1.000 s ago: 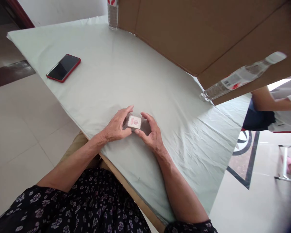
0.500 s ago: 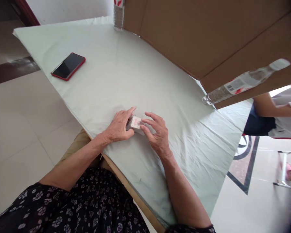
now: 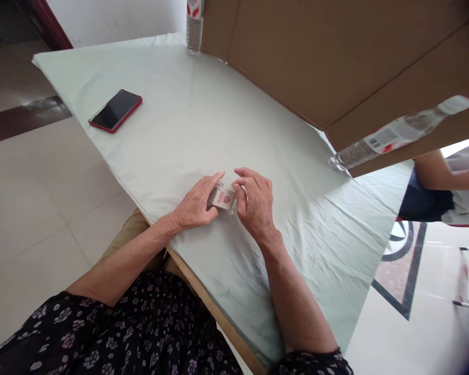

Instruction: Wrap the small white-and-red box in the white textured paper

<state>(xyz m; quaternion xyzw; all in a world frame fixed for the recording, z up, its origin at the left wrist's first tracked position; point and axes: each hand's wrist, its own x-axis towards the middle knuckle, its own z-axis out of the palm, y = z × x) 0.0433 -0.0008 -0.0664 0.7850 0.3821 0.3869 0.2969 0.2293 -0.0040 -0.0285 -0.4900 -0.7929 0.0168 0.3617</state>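
Note:
A small white box [image 3: 223, 198] with red print, partly in clear plastic wrap, lies low over the table near its front edge. My left hand [image 3: 197, 203] grips its left end between thumb and fingers, covering that end. At the box's right end, my right hand [image 3: 256, 203] is closed, its thumb and index finger pinched on a thin edge of the clear plastic wrap [image 3: 232, 192]. Much of the wrap is too fine to make out.
A phone with a red case [image 3: 116, 110] lies at the left on the cloth-covered table [image 3: 172, 130]. A large cardboard panel [image 3: 281, 62] stands at the back, with a clear bottle [image 3: 194, 34] and another bottle [image 3: 394, 135] against it. A person's arm [image 3: 437, 172] shows at right.
My right hand's fingers have closed from a spread grip beside the box into a pinch at its right end. More of the printed face shows. The view has shifted slightly.

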